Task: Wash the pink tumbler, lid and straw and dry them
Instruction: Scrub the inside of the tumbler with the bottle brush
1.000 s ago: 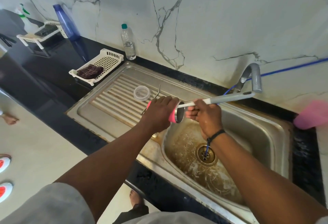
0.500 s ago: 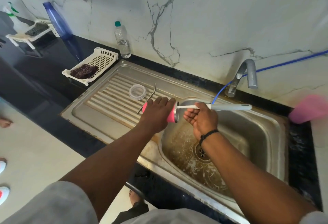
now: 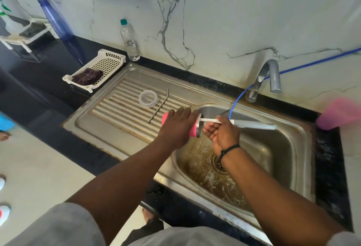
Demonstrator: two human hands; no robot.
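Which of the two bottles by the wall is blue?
The tall leaning bottle on the far left is blue. The small bottle beside the basket is clear, with a teal cap.

Steel sink (image 3: 289, 148) set in black counter (image 3: 48, 81), basin stained brown. Grey tap (image 3: 270, 76) at back rim, blue hose (image 3: 312, 61) running along marble wall. White slotted basket (image 3: 109, 61) left of drainboard, dark checked cloth (image 3: 87, 76) inside. Clear water bottle (image 3: 130, 40) upright against wall. Blue bottle (image 3: 58, 25) further left. Pink cup (image 3: 340, 113) at right edge, blurred.

no readable text, no labels legible
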